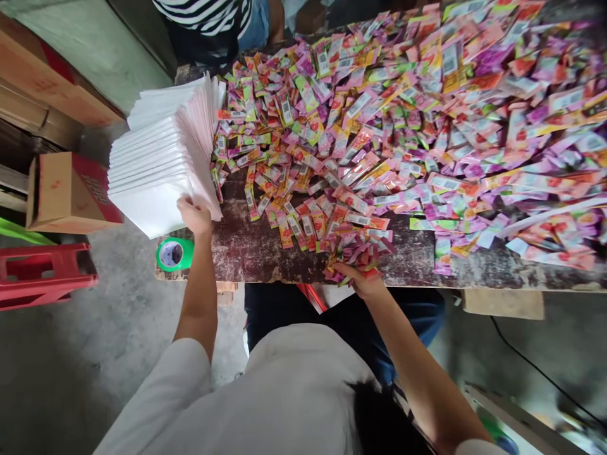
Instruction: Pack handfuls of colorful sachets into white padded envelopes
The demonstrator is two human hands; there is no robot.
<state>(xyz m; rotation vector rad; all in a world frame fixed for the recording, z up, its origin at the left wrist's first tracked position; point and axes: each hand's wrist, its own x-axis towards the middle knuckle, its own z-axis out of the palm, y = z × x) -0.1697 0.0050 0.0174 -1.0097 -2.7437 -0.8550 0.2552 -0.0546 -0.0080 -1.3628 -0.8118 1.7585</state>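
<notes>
My left hand [195,216] is closed on the near corner of a stack of white sheets or bags [154,158], piled in overlapping steps at the table's left end. At the table's front edge, my right hand [363,279] has its fingers closed round a bunch of small colourful packets [355,248]. Many more packets [313,126] with pink, orange, green and purple printing lie heaped over the table, spreading to the far right. Close to my left forearm sits a green roll of tape [174,254].
The dark, worn table [246,259] runs across the view. Beyond it is a person in a striped top [208,16]. Cardboard boxes [71,193] and a red stool [42,273] stand on the left. Below the right edge are a cardboard piece [503,303] and a black cable.
</notes>
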